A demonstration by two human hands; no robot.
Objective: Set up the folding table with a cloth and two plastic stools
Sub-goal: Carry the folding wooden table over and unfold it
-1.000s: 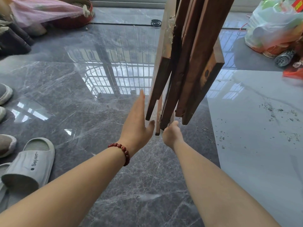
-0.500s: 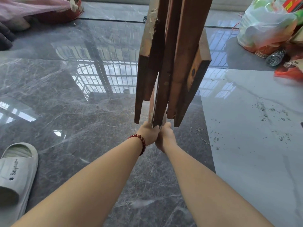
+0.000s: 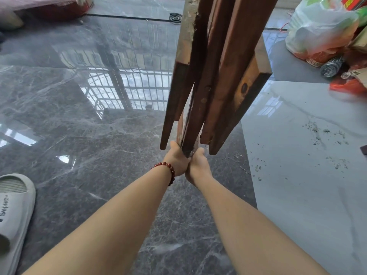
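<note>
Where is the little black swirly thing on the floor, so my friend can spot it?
Start at the folded wooden table held upright in the middle. Look just left of its top, far back on the shiny dark floor, by the black line between tiles. The black spiral lies flat there, the only round coiled thing, smaller than the plastic bag on the right.

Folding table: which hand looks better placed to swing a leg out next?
Probably the left hand: it grips the bottom edge of the folding table right beside the splayed outer leg. The right hand grips the same edge and could steady it.
</note>
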